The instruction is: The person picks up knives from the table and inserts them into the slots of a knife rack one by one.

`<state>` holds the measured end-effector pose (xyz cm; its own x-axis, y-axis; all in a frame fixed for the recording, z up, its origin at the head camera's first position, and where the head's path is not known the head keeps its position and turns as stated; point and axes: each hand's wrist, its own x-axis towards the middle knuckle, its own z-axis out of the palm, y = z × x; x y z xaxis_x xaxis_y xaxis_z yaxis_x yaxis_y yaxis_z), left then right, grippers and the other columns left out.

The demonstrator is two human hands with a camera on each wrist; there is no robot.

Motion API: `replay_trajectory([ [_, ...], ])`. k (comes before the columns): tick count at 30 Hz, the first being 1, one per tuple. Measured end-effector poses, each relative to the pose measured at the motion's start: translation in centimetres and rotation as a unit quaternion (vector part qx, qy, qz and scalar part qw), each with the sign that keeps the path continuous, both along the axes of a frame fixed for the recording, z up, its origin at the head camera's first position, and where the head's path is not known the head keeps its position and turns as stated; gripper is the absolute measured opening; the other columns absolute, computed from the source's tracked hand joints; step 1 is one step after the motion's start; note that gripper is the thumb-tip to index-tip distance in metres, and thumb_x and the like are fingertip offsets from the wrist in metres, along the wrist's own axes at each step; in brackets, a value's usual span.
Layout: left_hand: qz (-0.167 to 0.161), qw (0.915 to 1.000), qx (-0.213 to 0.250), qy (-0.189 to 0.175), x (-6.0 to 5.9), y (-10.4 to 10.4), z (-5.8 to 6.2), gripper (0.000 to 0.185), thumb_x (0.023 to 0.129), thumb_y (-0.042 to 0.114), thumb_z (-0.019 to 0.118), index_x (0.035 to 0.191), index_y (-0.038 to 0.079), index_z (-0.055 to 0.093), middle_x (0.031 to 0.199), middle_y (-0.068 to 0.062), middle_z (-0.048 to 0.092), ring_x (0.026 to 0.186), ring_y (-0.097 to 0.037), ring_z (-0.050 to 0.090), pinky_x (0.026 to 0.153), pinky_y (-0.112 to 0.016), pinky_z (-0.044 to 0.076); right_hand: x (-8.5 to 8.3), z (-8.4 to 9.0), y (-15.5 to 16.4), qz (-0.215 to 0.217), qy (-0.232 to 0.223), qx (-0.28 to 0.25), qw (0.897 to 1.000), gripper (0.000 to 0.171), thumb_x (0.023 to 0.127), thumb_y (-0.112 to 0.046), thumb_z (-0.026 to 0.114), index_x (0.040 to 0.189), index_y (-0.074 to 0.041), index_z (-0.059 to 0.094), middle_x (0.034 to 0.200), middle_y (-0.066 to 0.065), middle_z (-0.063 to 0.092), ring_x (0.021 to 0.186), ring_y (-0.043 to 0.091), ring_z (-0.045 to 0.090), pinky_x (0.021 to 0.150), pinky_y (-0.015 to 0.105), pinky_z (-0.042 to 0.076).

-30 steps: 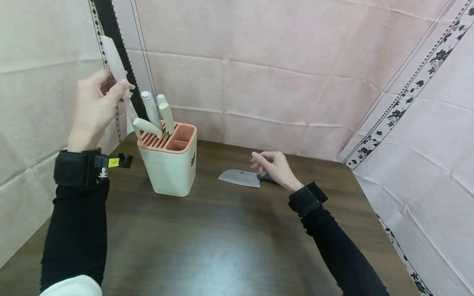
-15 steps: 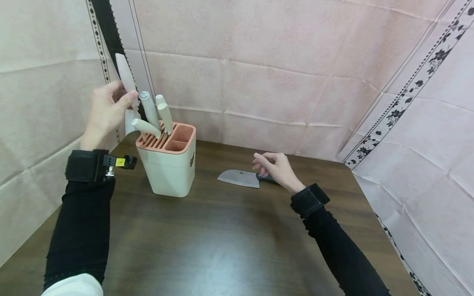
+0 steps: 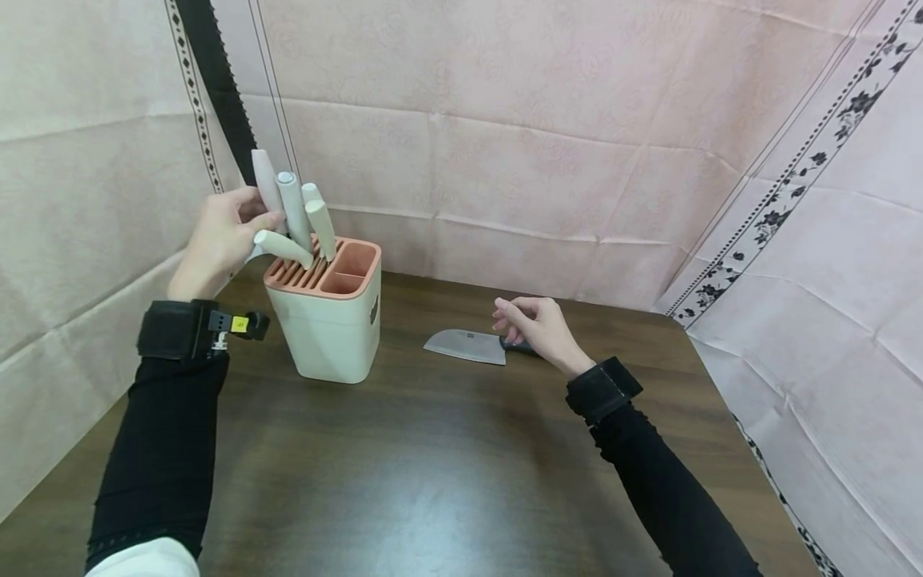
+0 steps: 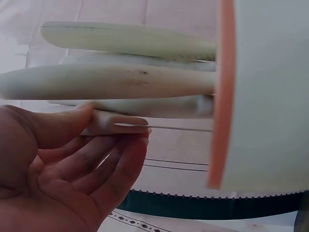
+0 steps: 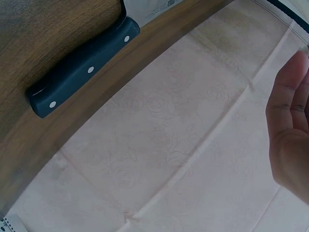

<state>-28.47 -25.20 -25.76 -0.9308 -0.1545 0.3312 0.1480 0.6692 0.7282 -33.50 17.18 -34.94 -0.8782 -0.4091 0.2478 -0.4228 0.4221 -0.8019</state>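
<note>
pinching a cream knife handle (image 3: 265,180) between thumb and fingers (image 4: 123,150), the left hand (image 3: 223,236) is held at the left rear of the knife block (image 3: 328,320). the blade of that knife is seen in the left wrist view as a thin edge running into the salmon top (image 4: 219,96) of the block, so the knife is partly in a slot. three more cream handles (image 3: 306,212) are stuck in the slots just beside it, one of them tilted low toward the hand. the block is stood on the dark wood desk (image 3: 447,481), left of centre.

the right hand (image 3: 537,324) is held just above the dark handle (image 5: 79,67) of a cleaver (image 3: 467,346), fingers loosely curled, nothing gripped; the right wrist view shows a gap between hand and handle. the cleaver is laid flat on the desk, blade toward the block, well apart from it.

pink patterned cloth (image 3: 541,160) is hung behind and at both sides. black sleeves and black wrist straps are worn on both arms.
</note>
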Motion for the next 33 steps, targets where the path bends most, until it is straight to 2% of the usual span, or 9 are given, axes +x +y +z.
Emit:
replay_trajectory([
  [3,-0.008,0.9998,-0.018,0.001,0.0,-0.1,-0.4,0.037,0.100,0.028,0.051,0.121,-0.001,0.057,0.119,-0.025,0.061,0.093,-0.016,0.055,0.072,-0.018,0.041,0.1,0.0,0.1,-0.001,-0.003,0.000,1.000,0.036,0.098,-0.039,0.054,0.095,-0.007,0.072,0.086,0.024,0.072,0.071,0.046,0.062,0.061,0.037,0.055],
  [5,-0.013,0.9995,-0.028,-0.002,0.0,-0.2,-0.5,0.033,0.100,0.024,0.052,0.118,-0.004,0.057,0.118,-0.028,0.061,0.096,-0.021,0.058,0.076,-0.024,0.045,0.1,-0.1,0.2,-0.001,-0.004,-0.001,1.000,0.036,0.098,-0.038,0.054,0.096,-0.006,0.072,0.086,0.024,0.072,0.069,0.043,0.063,0.060,0.035,0.055],
  [8,-0.024,0.9992,-0.029,-0.015,0.1,-0.3,-0.8,0.026,0.096,0.004,0.049,0.119,-0.007,0.056,0.121,-0.032,0.060,0.106,-0.032,0.056,0.084,-0.035,0.044,0.4,0.1,0.3,0.000,-0.009,0.002,1.000,0.035,0.099,-0.035,0.054,0.097,-0.004,0.072,0.087,0.024,0.072,0.069,0.041,0.063,0.061,0.035,0.055],
  [10,-0.026,0.9990,-0.027,-0.022,0.1,-0.3,-1.0,0.031,0.092,-0.005,0.044,0.121,-0.008,0.055,0.122,-0.033,0.059,0.110,-0.037,0.053,0.087,-0.039,0.042,0.3,0.0,0.5,0.001,-0.011,0.001,1.000,0.036,0.099,-0.035,0.054,0.097,-0.004,0.071,0.087,0.023,0.072,0.067,0.039,0.063,0.060,0.034,0.055],
  [12,-0.027,0.9989,-0.029,-0.023,0.1,-0.4,-1.3,0.036,0.089,-0.010,0.040,0.122,-0.007,0.055,0.122,-0.032,0.059,0.107,-0.035,0.052,0.083,-0.035,0.039,0.3,0.0,0.6,0.000,-0.013,-0.001,1.000,0.037,0.098,-0.036,0.054,0.097,-0.002,0.071,0.086,0.023,0.072,0.067,0.038,0.063,0.060,0.034,0.056],
  [16,-0.023,0.9985,-0.046,-0.017,0.2,-0.6,-1.8,0.027,0.093,-0.003,0.046,0.117,-0.005,0.058,0.115,-0.029,0.061,0.092,-0.031,0.050,0.072,-0.030,0.036,0.0,-0.5,0.8,-0.002,-0.013,-0.006,1.000,0.039,0.098,-0.037,0.054,0.098,-0.002,0.071,0.086,0.024,0.071,0.066,0.033,0.064,0.059,0.029,0.055],
  [20,-0.024,0.9982,-0.053,-0.012,0.2,-0.7,-2.2,0.020,0.094,0.004,0.052,0.110,-0.004,0.059,0.108,-0.025,0.061,0.079,-0.025,0.047,0.062,-0.027,0.036,0.1,-0.3,1.2,-0.007,-0.019,-0.006,1.000,0.036,0.099,-0.034,0.054,0.099,-0.002,0.070,0.090,0.028,0.070,0.068,0.037,0.063,0.060,0.032,0.055],
  [26,-0.027,0.9980,-0.056,-0.013,0.0,-0.7,-2.7,0.020,0.095,0.010,0.055,0.110,-0.002,0.059,0.112,-0.026,0.062,0.081,-0.021,0.049,0.065,-0.023,0.037,0.1,-0.1,2.0,-0.012,-0.035,-0.009,0.999,0.031,0.100,-0.024,0.053,0.100,0.002,0.070,0.093,0.030,0.070,0.073,0.049,0.061,0.064,0.042,0.056],
  [33,-0.024,0.9970,-0.065,-0.036,0.3,-1.1,-3.1,0.032,0.095,0.021,0.061,0.118,-0.001,0.058,0.104,-0.019,0.058,0.077,-0.021,0.044,0.063,-0.029,0.034,-0.7,-1.5,4.3,-0.050,-0.017,0.009,0.999,0.027,0.096,-0.029,0.059,0.103,-0.005,0.071,0.091,0.017,0.073,0.072,0.037,0.066,0.063,0.034,0.057],
])
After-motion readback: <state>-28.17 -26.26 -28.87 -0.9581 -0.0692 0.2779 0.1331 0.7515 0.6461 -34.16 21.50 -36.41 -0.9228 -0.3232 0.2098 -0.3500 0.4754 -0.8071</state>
